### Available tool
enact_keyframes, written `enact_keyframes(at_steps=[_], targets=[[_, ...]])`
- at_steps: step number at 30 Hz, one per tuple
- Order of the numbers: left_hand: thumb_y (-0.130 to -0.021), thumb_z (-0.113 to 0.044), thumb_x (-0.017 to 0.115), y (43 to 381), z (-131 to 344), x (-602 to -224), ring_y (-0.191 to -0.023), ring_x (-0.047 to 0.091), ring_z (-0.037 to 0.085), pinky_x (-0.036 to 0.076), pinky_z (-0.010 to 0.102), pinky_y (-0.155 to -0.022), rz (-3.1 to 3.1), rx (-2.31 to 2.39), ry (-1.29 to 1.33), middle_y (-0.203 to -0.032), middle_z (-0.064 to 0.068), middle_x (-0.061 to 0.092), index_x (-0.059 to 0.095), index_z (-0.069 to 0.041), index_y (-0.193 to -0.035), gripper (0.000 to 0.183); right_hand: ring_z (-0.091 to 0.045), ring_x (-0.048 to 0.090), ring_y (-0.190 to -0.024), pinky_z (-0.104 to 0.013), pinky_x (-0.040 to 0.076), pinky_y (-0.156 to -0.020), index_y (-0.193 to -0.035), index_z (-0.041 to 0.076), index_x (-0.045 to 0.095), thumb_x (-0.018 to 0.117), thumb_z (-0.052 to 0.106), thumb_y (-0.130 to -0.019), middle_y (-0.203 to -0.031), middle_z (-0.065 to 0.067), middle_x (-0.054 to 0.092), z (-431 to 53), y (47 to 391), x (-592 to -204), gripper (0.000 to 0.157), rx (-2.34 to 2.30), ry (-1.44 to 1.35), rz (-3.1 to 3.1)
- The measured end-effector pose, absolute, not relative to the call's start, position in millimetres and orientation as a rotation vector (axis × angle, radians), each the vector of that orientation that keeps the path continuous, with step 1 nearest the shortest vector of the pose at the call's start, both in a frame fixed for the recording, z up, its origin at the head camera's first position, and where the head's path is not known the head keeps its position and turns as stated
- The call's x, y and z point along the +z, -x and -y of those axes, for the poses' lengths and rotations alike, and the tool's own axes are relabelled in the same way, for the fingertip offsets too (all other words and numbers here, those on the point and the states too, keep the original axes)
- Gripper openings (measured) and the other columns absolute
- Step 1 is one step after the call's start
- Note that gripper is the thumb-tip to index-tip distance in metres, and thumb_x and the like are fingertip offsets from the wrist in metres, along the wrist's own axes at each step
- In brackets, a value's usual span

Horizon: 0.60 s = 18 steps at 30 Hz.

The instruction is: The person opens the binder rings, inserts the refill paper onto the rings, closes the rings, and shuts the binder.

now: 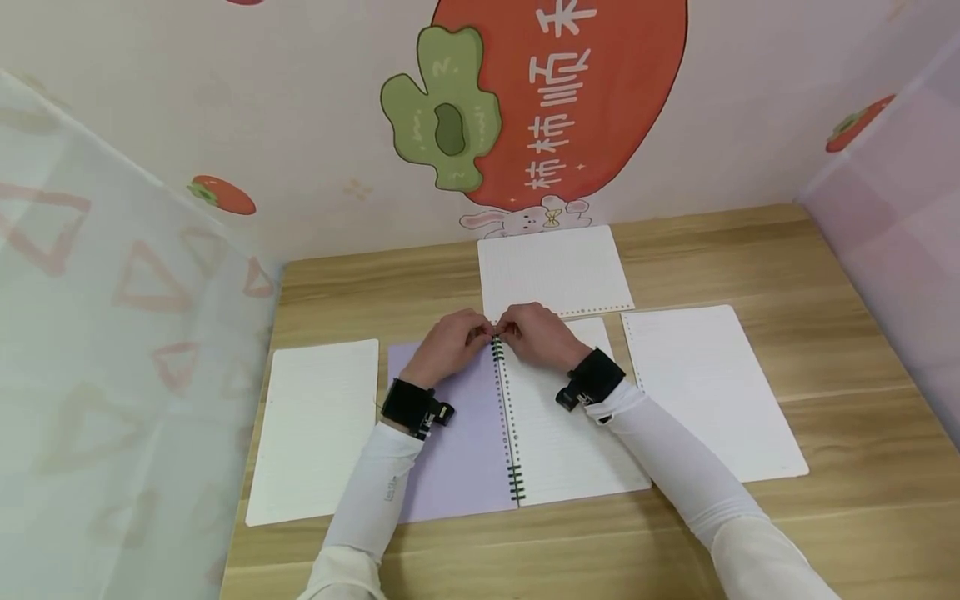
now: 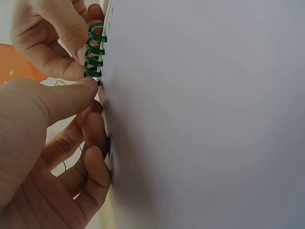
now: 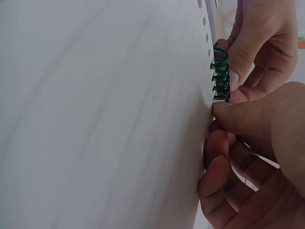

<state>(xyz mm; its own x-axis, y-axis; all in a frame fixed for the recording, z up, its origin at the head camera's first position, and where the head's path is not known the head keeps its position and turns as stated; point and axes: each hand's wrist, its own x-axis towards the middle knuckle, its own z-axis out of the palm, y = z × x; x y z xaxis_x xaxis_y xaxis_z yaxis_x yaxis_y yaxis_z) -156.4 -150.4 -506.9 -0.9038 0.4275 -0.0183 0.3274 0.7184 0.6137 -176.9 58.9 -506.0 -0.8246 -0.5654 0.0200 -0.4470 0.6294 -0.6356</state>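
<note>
An open ring-bound notebook lies on the table, with a lilac cover (image 1: 457,458) on the left and a punched, lined page (image 1: 562,442) on the right. Green binding rings (image 1: 516,483) show at the bottom of its spine, and more green rings (image 2: 95,51) at the top. Bare punched holes run between these two groups. At the spine's top end, my left hand (image 1: 447,346) pinches the binding rings between thumb and fingers. Facing it, my right hand (image 1: 543,337) pinches the same end, its thumb against the rings (image 3: 220,76). The fingertips partly hide the topmost rings.
Loose white sheets lie around the notebook: one on the left (image 1: 318,425), one on the right (image 1: 705,383), one behind (image 1: 555,267), against the wall. The wooden table (image 1: 825,333) meets a printed wall (image 1: 315,125) at the back and hanging cloth (image 1: 112,333) on the left.
</note>
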Motion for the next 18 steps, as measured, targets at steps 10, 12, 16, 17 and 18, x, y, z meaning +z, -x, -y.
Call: enact_keyframes(at_steps=[10, 12, 16, 17, 18], targets=[[-0.1, -0.021, 0.067, 152.8, 150.0, -504.2, -0.083, 0.059, 0.013, 0.051, 0.031, -0.075, -2.764, 0.938, -0.58, -0.095, -0.003, 0.064, 0.075, -0.014, -0.108, 0.014, -0.014, 0.064, -0.083, -0.03, 0.053, -0.074, -0.106, 0.006, 0.079, 0.066, 0.009, -0.097, -0.097, -0.003, 0.073, -61.7, 173.7, -501.1, 0.016, -1.0, 0.845, -2.636], [-0.1, -0.021, 0.067, 150.5, 149.9, -502.6, -0.083, 0.059, 0.013, 0.051, 0.031, -0.074, -2.771, 0.943, -0.557, -0.096, -0.004, 0.064, 0.075, -0.014, -0.108, 0.013, -0.014, 0.065, -0.085, -0.031, 0.054, -0.076, -0.107, 0.005, 0.078, 0.065, 0.008, -0.097, -0.099, -0.004, 0.074, -63.1, 171.3, -498.5, 0.017, -1.012, 0.848, -2.637], [-0.098, -0.02, 0.068, 143.6, 148.8, -497.8, -0.08, 0.059, 0.013, 0.05, 0.031, -0.072, -2.788, 0.978, -0.537, -0.094, -0.004, 0.064, 0.075, -0.014, -0.105, 0.011, -0.015, 0.065, -0.085, -0.031, 0.054, -0.077, -0.104, 0.003, 0.078, 0.063, 0.005, -0.097, -0.097, -0.004, 0.073, -67.1, 164.9, -492.9, 0.017, -1.035, 0.858, -2.632], [-0.098, -0.019, 0.069, 141.5, 148.1, -496.6, -0.08, 0.058, 0.013, 0.05, 0.031, -0.071, -2.79, 0.985, -0.542, -0.093, -0.004, 0.064, 0.076, -0.014, -0.104, 0.01, -0.015, 0.064, -0.084, -0.031, 0.054, -0.076, -0.102, 0.003, 0.078, 0.063, 0.005, -0.097, -0.096, -0.004, 0.073, -68.0, 163.3, -492.1, 0.017, -1.037, 0.864, -2.63], [-0.098, -0.019, 0.069, 139.4, 147.2, -495.6, -0.079, 0.058, 0.012, 0.05, 0.031, -0.071, -2.796, 0.982, -0.554, -0.093, -0.004, 0.064, 0.076, -0.014, -0.103, 0.01, -0.015, 0.063, -0.082, -0.031, 0.054, -0.075, -0.101, 0.004, 0.078, 0.062, 0.004, -0.096, -0.094, -0.003, 0.072, -68.9, 161.8, -491.4, 0.017, -1.036, 0.869, -2.625]])
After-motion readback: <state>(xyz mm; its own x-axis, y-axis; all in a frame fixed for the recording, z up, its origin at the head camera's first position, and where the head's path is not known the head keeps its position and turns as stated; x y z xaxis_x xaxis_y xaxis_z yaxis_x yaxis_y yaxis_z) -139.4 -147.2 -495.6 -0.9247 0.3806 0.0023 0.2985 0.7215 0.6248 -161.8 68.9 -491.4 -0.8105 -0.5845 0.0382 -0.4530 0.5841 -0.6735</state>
